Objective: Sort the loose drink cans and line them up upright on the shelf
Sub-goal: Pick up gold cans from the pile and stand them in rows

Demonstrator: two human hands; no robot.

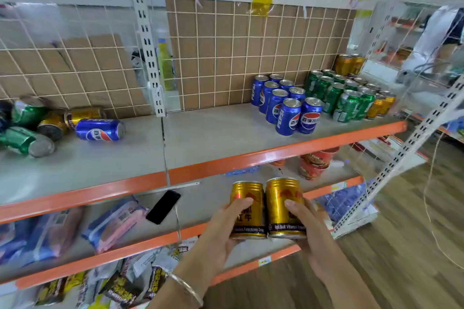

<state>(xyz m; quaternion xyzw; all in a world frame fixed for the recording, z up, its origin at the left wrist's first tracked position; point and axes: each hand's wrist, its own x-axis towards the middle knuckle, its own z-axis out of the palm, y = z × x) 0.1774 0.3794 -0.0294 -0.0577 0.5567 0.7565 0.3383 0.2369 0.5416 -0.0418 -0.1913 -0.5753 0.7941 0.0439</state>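
My left hand grips one gold can and my right hand grips a second gold can. Both are upright, side by side, in front of the lower shelves. On the grey shelf stand rows of blue cans, green cans and gold cans at the right. At the left lie loose cans on their sides: a blue one, gold ones and green ones.
A black phone lies on the shelf below. Snack bags fill the lower shelves, red cup noodles sit under the cans. A slotted upright post divides the shelf. A person in white stands at far right.
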